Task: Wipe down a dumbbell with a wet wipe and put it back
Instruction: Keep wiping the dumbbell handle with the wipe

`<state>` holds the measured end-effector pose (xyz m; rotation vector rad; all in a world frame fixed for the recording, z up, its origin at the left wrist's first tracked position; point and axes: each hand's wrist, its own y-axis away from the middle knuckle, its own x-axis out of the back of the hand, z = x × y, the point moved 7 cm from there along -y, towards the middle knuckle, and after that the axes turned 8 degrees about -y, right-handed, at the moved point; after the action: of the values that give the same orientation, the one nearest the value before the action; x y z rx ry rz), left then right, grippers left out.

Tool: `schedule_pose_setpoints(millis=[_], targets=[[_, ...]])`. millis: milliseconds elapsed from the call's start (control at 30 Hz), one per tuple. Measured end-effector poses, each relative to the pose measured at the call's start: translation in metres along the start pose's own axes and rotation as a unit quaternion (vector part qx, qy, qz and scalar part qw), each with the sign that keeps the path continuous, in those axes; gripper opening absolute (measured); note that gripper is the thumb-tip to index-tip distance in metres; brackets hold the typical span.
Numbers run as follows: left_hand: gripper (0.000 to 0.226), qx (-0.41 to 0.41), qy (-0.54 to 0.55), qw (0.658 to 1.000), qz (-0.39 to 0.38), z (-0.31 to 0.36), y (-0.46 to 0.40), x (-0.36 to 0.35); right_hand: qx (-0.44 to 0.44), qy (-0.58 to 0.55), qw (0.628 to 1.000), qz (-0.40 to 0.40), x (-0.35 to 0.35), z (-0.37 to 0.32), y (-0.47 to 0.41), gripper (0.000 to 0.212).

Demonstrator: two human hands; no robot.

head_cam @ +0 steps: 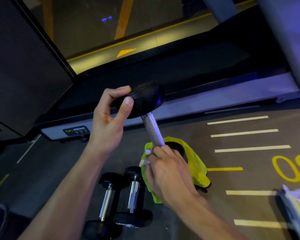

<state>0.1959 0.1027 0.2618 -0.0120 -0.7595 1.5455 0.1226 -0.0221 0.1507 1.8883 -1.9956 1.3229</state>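
Fingers (pixel 128 102) of the left hand (pixel 107 122) pinch the rim of the top black round end of a dumbbell with a shiny metal bar (pixel 152 130). The dumbbell stands tilted, and its lower black end sits on a bright yellow-green cloth (pixel 197 163) on the grey gym floor (pixel 241 158). The right hand (pixel 170 174) is closed on a small white wet wipe (pixel 146 157) and presses it against the low part of the bar. Two smaller black dumbbells (pixel 121 196) lie side by side on the floor, just beside the cloth. A treadmill (pixel 197 78) stands behind.
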Motion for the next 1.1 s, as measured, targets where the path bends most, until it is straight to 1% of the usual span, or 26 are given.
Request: schedule_pose_setpoints(millis=[100,167,233,333,367,433,467,500,567,633,767,800,833,900,967,1000,1033,1100], targets=[[0.024,-0.009,0.000,1.000,-0.005,0.000,0.002,0.003,-0.035,-0.030,0.999,-0.007,0.019,0.018,0.001,0.023],[0.023,-0.013,0.005,1.000,-0.006,-0.001,0.004,0.005,-0.068,-0.065,0.995,-0.015,0.029,0.031,-0.004,0.019],[0.023,-0.014,0.008,1.000,-0.011,-0.001,0.005,0.005,-0.090,-0.070,0.993,-0.015,0.033,0.038,-0.006,0.014],[0.023,-0.015,0.009,0.999,-0.030,-0.001,0.002,0.005,-0.110,-0.055,0.992,0.028,0.040,0.051,-0.007,0.013],[0.022,-0.018,0.007,0.999,-0.039,-0.001,0.000,0.006,-0.138,-0.084,0.985,0.055,0.044,0.060,-0.007,0.014],[0.020,-0.029,0.002,0.998,-0.063,0.001,-0.005,0.009,-0.199,-0.190,0.955,0.109,0.052,0.073,-0.005,0.015],[0.018,-0.031,0.002,0.997,-0.075,0.002,-0.007,0.010,-0.208,-0.229,0.943,0.119,0.053,0.071,-0.003,0.013],[0.016,-0.031,0.002,0.996,-0.083,0.002,-0.008,0.012,-0.195,-0.240,0.945,0.111,0.051,0.065,-0.003,0.013],[0.015,-0.034,0.000,0.995,-0.089,0.002,-0.010,0.015,-0.161,-0.215,0.961,0.069,0.041,0.051,0.003,0.009],[0.016,-0.034,-0.001,0.996,-0.079,0.000,-0.010,0.014,-0.166,-0.183,0.968,0.042,0.035,0.054,0.002,0.005],[0.016,-0.036,-0.005,0.999,-0.036,-0.002,-0.005,0.006,-0.170,-0.129,0.977,0.016,0.038,0.056,-0.013,0.009],[0.015,-0.040,-0.004,0.999,-0.026,-0.002,-0.004,0.007,-0.153,-0.132,0.979,0.027,0.041,0.048,-0.019,0.012],[0.013,-0.044,-0.002,0.999,-0.021,-0.002,-0.003,0.006,-0.128,-0.142,0.980,0.052,0.047,0.036,-0.028,0.019],[0.012,-0.049,-0.004,0.999,-0.023,-0.001,-0.002,0.004,-0.083,-0.194,0.968,0.132,0.057,0.016,-0.048,0.030],[0.012,-0.052,-0.002,0.998,-0.022,-0.001,0.000,0.004,-0.084,-0.270,0.939,0.194,0.057,0.013,-0.065,0.023],[0.013,-0.051,0.000,0.999,-0.018,-0.001,0.001,0.005,-0.094,-0.299,0.926,0.210,0.052,0.015,-0.065,0.022],[0.014,-0.049,0.004,0.999,-0.013,-0.001,0.002,0.006,-0.110,-0.317,0.918,0.212,0.045,0.020,-0.058,0.022],[0.016,-0.045,0.011,0.999,-0.003,-0.001,0.001,0.007,-0.159,-0.319,0.917,0.176,0.032,0.036,-0.028,0.021]])
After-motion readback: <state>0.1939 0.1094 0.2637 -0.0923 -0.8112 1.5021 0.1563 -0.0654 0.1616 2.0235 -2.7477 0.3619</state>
